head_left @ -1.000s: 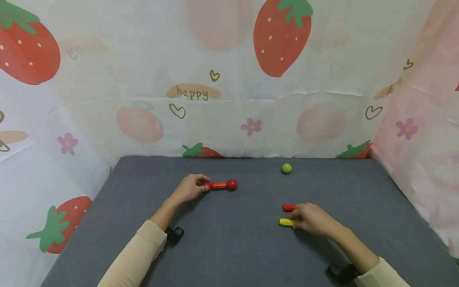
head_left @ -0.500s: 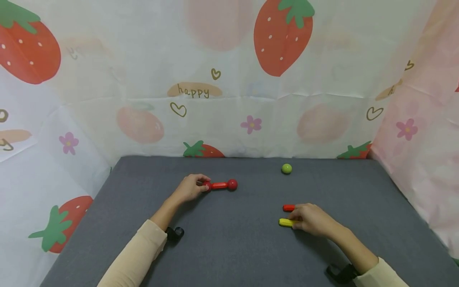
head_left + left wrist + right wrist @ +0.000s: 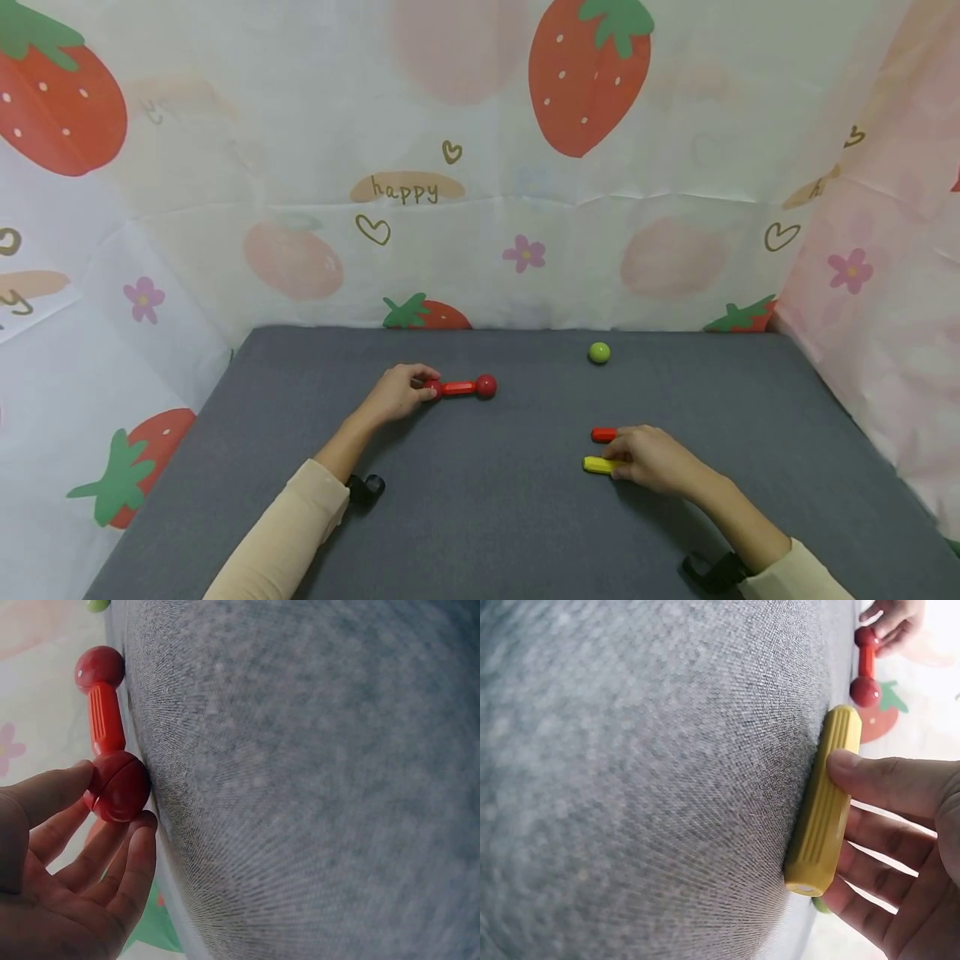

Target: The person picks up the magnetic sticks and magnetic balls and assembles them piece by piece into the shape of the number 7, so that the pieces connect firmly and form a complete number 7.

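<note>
On the grey cloth lies a dumbbell-shaped toy (image 3: pixel 459 388), a red ridged stick with a red ball at each end. The thumb and fingers of my left hand (image 3: pixel 393 393) hold its left ball (image 3: pixel 120 787), which has a seam around it in the left wrist view. Farther right, my right hand (image 3: pixel 656 458) pinches a yellow ridged stick (image 3: pixel 825 810), thumb on one side and fingers on the other. The stick lies along the cloth. Just beyond it is a loose red stick (image 3: pixel 603 434), its right part hidden behind the right hand.
A green ball (image 3: pixel 599 352) sits near the back edge of the grey table (image 3: pixel 495 492). Behind it hangs a white curtain (image 3: pixel 480 250) printed with strawberries, hearts and flowers, and a pinkish curtain (image 3: pixel 885 333) borders the right side. A black strap is on each wrist.
</note>
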### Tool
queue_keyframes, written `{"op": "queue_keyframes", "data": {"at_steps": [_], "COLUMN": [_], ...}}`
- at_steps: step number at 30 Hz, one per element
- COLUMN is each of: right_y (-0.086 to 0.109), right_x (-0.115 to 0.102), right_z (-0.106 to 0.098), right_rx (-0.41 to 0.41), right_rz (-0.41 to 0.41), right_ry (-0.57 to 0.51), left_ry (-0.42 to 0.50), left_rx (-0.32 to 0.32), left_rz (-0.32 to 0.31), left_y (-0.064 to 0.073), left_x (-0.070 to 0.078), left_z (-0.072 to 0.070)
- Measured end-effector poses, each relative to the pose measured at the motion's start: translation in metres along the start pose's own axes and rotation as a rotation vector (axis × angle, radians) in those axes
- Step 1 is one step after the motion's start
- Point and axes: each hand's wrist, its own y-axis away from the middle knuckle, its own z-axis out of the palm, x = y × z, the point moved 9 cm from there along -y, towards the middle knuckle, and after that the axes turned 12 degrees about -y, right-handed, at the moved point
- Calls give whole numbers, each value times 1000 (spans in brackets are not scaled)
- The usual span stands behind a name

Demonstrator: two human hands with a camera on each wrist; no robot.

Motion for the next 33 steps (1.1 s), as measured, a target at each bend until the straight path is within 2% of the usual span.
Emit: {"op": "queue_keyframes", "data": {"at_steps": [13, 19, 21, 24, 27, 33], "right_y": [-2, -5, -7, -11, -16, -23], "right_x": [4, 3, 2, 2, 3, 8], "right_z": [-2, -15, -19, -22, -22, -18], "right_rx": [12, 156, 209, 245, 236, 169], "right_rz": [22, -37, -60, -66, -55, -6], "right_ry": [-11, -9, 32, 89, 133, 146], "left_ry": [-7, -2, -1, 2, 10, 14], "left_rx": [6, 5, 4, 4, 2, -2], "left_rz": [9, 4, 5, 7, 2, -4], "left_y": [1, 1, 1, 1, 1, 0], "left_x": [0, 0, 0, 1, 0, 0], "left_z": [-2, -2, -2, -1, -1, -1]}}
